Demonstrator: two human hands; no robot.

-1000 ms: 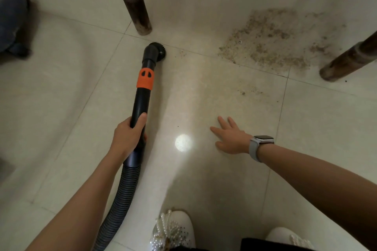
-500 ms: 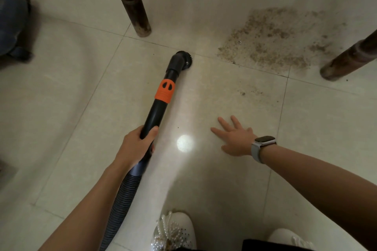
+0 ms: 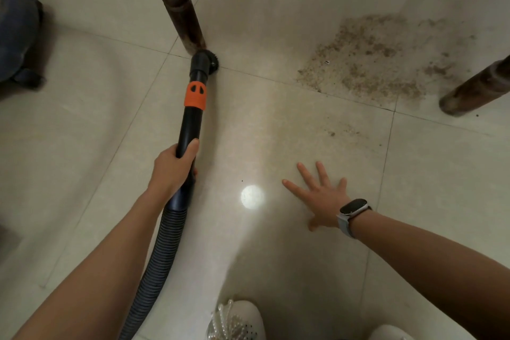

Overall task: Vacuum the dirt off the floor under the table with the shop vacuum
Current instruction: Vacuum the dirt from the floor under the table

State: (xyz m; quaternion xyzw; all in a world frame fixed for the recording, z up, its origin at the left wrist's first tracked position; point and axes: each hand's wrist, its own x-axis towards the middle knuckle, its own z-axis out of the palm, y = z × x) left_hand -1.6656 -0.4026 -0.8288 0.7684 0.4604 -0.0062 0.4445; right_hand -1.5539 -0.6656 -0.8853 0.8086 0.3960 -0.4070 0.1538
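My left hand (image 3: 172, 167) grips the black vacuum wand (image 3: 191, 121), which has an orange collar and a ribbed hose (image 3: 160, 251) trailing back past my arm. Its round brush nozzle (image 3: 207, 61) rests on the tile right at the foot of a dark wooden table leg (image 3: 179, 5). A brown patch of dirt (image 3: 364, 61) covers the floor to the right of the nozzle, well apart from it. A few crumbs (image 3: 342, 131) lie nearer. My right hand (image 3: 321, 199), with a watch on the wrist, lies flat on the floor with fingers spread.
A second table leg (image 3: 474, 88) slants in at the right edge, just beyond the dirt. A dark blue object (image 3: 16, 33) sits at the far left. My white shoes (image 3: 237, 320) are at the bottom. Glossy beige tiles show ceiling-light reflections.
The nozzle swept right across the tile, then pushed forward and left up against the table leg's foot. My right hand stayed flat on the floor.
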